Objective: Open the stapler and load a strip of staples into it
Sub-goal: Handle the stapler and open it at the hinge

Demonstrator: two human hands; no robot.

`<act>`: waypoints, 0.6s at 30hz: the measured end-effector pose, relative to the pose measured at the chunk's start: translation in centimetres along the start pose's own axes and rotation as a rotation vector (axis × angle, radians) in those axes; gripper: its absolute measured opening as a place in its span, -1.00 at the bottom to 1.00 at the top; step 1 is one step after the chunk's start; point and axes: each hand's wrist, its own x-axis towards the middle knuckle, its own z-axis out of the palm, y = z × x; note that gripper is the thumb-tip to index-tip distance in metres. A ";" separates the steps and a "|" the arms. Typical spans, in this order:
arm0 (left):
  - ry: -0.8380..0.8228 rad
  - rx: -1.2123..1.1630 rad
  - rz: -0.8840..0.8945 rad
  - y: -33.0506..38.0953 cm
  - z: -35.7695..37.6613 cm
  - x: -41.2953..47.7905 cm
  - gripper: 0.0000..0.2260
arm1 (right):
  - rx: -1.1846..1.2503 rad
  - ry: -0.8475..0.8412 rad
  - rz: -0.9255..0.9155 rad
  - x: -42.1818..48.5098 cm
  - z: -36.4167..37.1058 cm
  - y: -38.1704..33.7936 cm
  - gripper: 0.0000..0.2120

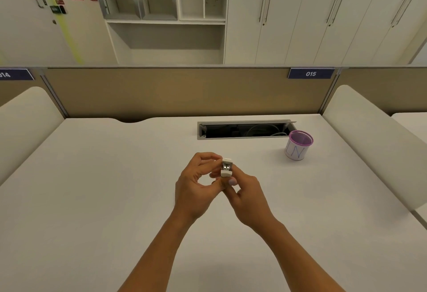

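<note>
A small white stapler (226, 167) is held above the middle of the white desk (97, 187), seen end-on, with a metal part showing between its white top and bottom. My left hand (197, 186) pinches its upper part with thumb and forefinger. My right hand (247, 196) grips its lower part from below and behind. Whether the stapler is open is hard to tell from this angle. No strip of staples is visible.
A purple mesh pen cup (298, 145) with a white paper label stands at the back right of the desk. Beside it lies an open cable tray slot (245, 130). A beige partition (173, 90) borders the far edge, with padded dividers on both sides.
</note>
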 end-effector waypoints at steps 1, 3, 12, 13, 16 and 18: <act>-0.022 -0.007 -0.001 0.0 0.0 0.1 -0.71 | 0.001 -0.002 0.009 0.0 0.0 0.0 -0.70; -0.046 -0.021 -0.008 0.2 0.1 0.1 -0.67 | 0.008 -0.015 0.017 0.0 0.0 0.1 -0.68; 0.071 -0.028 -0.042 0.1 0.3 -0.3 -0.69 | 0.016 0.009 0.003 -0.1 0.5 0.2 -0.82; 0.088 -0.017 -0.036 0.2 0.3 -0.3 -0.70 | 0.027 0.011 0.004 -0.2 0.6 0.2 -0.82; 0.125 0.005 -0.031 0.4 0.5 -0.4 -0.71 | 0.072 0.024 -0.003 -0.3 0.9 0.2 -0.78; 0.166 0.031 -0.038 0.3 0.7 -0.4 -0.68 | 0.128 0.097 -0.006 -0.4 1.0 0.0 -0.69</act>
